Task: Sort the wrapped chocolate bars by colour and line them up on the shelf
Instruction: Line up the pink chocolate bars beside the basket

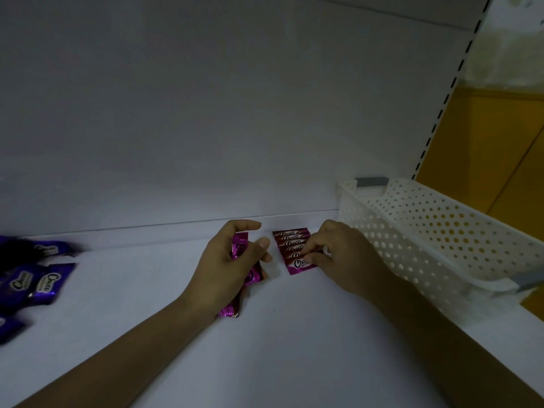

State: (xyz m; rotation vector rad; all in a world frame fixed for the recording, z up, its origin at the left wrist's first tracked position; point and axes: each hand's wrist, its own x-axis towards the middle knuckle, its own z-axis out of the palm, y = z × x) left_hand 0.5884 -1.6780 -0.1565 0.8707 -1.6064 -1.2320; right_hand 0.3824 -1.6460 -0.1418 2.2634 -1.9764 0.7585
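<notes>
left hand [228,265], right hand [338,256] gripping pink bars [289,242]

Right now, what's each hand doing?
Left hand: holds loose magenta bars.
Right hand: pinches the front bar of the magenta row.

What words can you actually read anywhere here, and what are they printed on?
"Choco": front magenta bar of the lined-up row, pinched by the right hand.
"Choco", partly overlapped: rear magenta bars of that row.
"Choco": purple bar at the left.
Too blurred: other purple bars; small print under every logo.
Unreadable: held magenta bars gripped in the left hand.
</notes>
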